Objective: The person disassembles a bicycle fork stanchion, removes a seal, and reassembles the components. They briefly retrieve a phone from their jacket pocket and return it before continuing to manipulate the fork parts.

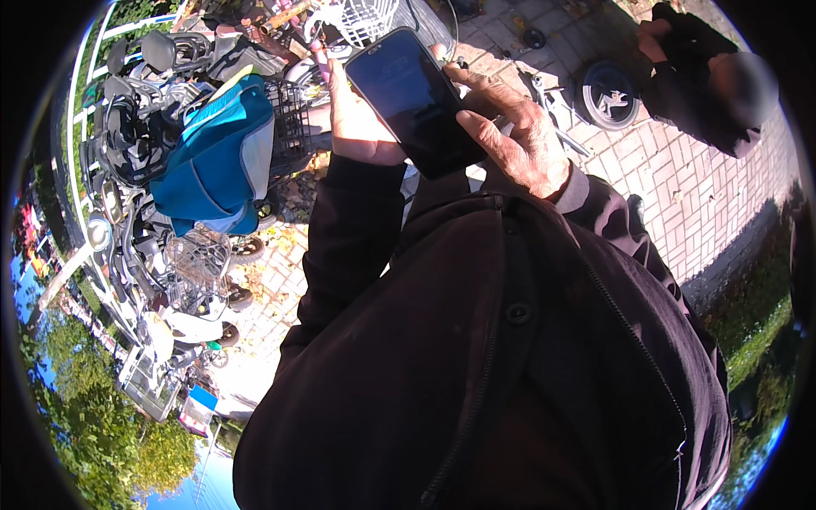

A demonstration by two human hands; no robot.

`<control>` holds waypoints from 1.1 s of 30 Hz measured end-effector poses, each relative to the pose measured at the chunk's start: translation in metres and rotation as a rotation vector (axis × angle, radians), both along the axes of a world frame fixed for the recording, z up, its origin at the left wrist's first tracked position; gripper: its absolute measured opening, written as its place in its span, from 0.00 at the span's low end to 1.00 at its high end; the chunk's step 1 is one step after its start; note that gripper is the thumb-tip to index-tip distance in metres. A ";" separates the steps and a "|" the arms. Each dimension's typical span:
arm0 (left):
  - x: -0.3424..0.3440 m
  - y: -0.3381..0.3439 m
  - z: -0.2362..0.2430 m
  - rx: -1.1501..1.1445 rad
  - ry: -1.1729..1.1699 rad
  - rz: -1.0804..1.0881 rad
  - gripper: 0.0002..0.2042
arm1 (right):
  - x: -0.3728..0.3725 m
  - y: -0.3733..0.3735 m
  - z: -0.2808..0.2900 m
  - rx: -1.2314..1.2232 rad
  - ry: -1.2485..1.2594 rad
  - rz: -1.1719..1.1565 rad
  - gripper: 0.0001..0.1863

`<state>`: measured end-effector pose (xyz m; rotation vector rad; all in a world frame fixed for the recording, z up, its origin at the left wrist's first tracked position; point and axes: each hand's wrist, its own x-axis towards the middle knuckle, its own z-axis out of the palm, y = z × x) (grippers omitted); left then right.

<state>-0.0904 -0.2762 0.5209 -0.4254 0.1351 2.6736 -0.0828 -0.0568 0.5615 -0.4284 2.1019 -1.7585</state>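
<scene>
A dark smartphone (414, 106) is held tilted in front of my chest, its screen dim with faint marks near the top. My left hand (364, 129) grips it along the left edge, palm partly behind it and fingers mostly hidden. On the opposite side, my right hand (520, 132) is closed against the right edge, with bent fingers and a digit touching the screen's border. Both forearms wear black sleeves.
To the left stands a row of parked bikes and scooters, one with a teal cover (217, 153) and a black wire basket (289, 127). A white basket (367, 19) is ahead. At right, a person in dark clothes (693, 85) is beside a loose wheel (609, 95) on brick paving (693, 200).
</scene>
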 end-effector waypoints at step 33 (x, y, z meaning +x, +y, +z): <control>-0.006 0.006 0.014 0.058 -0.022 0.054 0.34 | 0.008 0.006 -0.023 -0.690 -1.211 -0.078 0.40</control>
